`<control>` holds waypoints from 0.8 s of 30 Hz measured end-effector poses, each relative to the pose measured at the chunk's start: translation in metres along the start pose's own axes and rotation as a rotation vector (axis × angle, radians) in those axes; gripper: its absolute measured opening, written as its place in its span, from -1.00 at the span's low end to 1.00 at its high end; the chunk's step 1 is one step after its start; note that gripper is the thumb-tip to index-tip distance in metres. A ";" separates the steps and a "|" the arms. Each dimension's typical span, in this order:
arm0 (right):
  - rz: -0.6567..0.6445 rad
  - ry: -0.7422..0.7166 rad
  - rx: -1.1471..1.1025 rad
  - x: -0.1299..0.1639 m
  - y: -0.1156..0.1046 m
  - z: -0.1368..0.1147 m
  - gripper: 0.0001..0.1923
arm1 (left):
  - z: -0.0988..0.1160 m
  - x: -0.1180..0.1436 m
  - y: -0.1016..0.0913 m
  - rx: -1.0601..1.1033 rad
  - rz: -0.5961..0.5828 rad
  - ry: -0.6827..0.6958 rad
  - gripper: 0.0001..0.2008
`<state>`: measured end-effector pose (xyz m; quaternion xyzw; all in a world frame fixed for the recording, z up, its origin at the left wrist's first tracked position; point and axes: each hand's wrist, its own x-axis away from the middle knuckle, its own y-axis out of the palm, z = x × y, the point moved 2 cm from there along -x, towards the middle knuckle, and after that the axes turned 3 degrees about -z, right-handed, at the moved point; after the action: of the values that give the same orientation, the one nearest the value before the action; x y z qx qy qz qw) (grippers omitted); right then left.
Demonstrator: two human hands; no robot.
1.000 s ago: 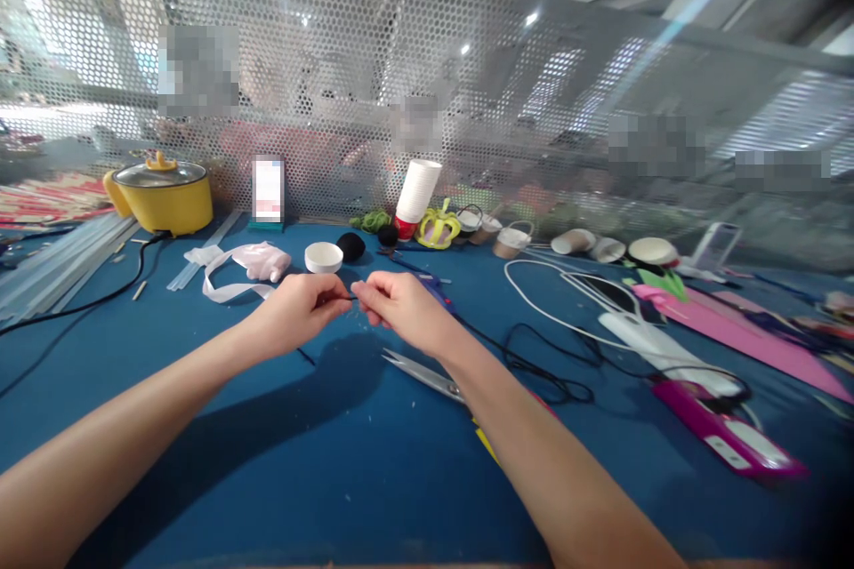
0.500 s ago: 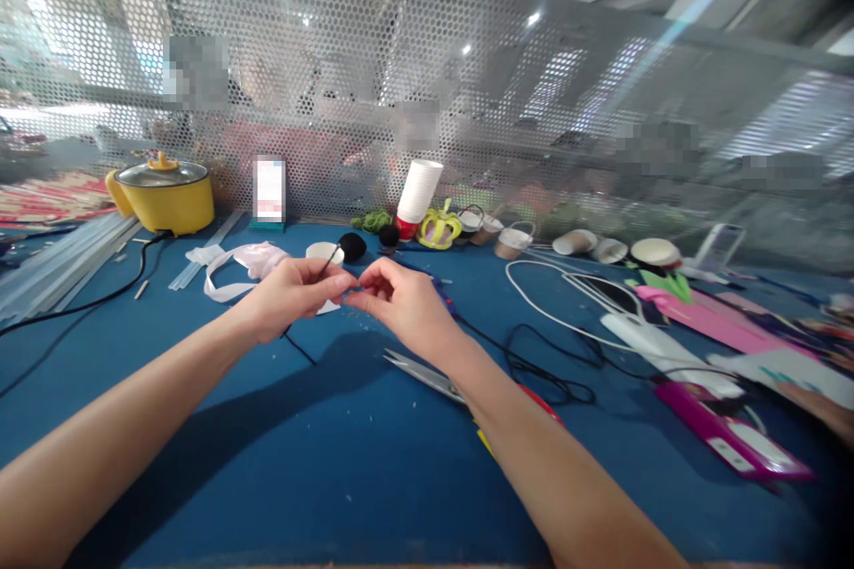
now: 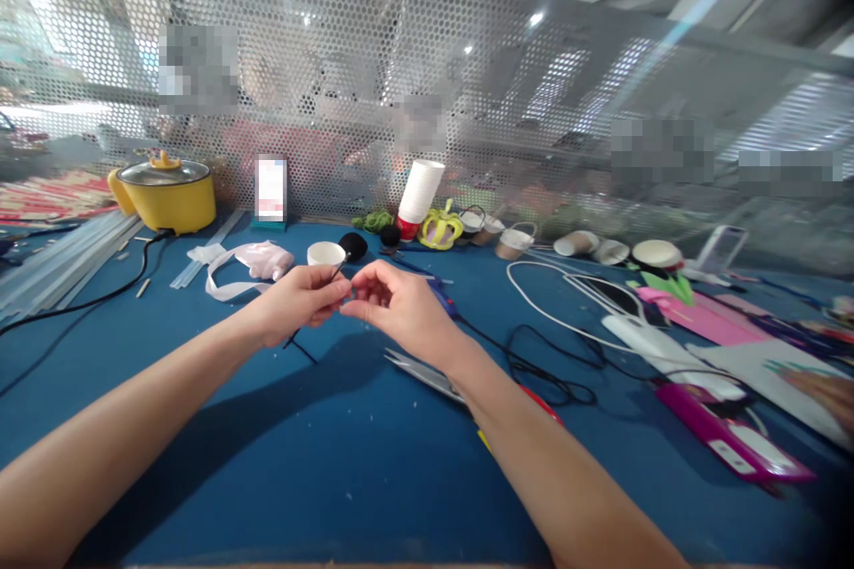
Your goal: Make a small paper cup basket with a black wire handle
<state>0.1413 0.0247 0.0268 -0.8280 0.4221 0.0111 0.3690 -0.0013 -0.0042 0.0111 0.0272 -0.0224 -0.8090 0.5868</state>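
Over the middle of the blue table, my left hand (image 3: 300, 304) is pinched on a thin black stick (image 3: 342, 265), whose upper end pokes out above the fingers. My right hand (image 3: 400, 302) is curled close against the left fingertips, thumb and forefinger bent round something too small to make out. Just behind the hands are a white paper cup (image 3: 326, 253) and a round black ball (image 3: 353, 245). Another thin black piece (image 3: 304, 350) lies on the table below my left hand. Scissors (image 3: 427, 375) lie beneath my right forearm, which partly covers them.
A yellow electric pot (image 3: 174, 200) stands back left beside clear glue sticks (image 3: 73, 262). Pale ribbon (image 3: 230, 289) lies left of the hands. Stacked cups (image 3: 422, 188) lean near a perforated screen (image 3: 320, 133). Right are black cable (image 3: 553, 382), a magenta power strip (image 3: 734, 434) and another person's hand (image 3: 817, 396).
My left hand has shifted slightly left and down, showing more of the cup. My right fingertips have parted a little. At the far right, the other person's hand and a white sheet have moved.
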 end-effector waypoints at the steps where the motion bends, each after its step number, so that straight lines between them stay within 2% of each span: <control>1: 0.008 -0.003 -0.003 0.000 0.000 -0.001 -0.78 | -0.001 -0.001 -0.001 0.037 0.014 -0.010 -0.69; 6: 0.064 -0.063 0.091 0.000 0.001 -0.005 -0.80 | -0.002 -0.001 -0.001 0.134 0.058 -0.021 -0.71; 11: 0.193 -0.164 0.208 0.002 0.006 -0.004 -0.92 | 0.000 0.002 0.004 0.206 0.112 -0.058 -0.74; 17: 0.234 -0.265 0.331 0.002 0.008 -0.001 -0.83 | 0.001 0.002 0.005 0.249 0.088 -0.120 -0.72; 20: 0.230 -0.233 0.327 0.000 0.007 0.000 -0.80 | 0.001 0.002 0.004 0.246 0.071 -0.122 -0.73; 24: 0.305 -0.068 0.206 -0.002 -0.006 -0.001 -0.79 | 0.006 0.001 -0.003 0.200 0.100 -0.079 -0.79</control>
<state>0.1447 0.0278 0.0315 -0.7114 0.5289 0.0513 0.4601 -0.0052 -0.0045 0.0166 0.0526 -0.1277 -0.7730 0.6192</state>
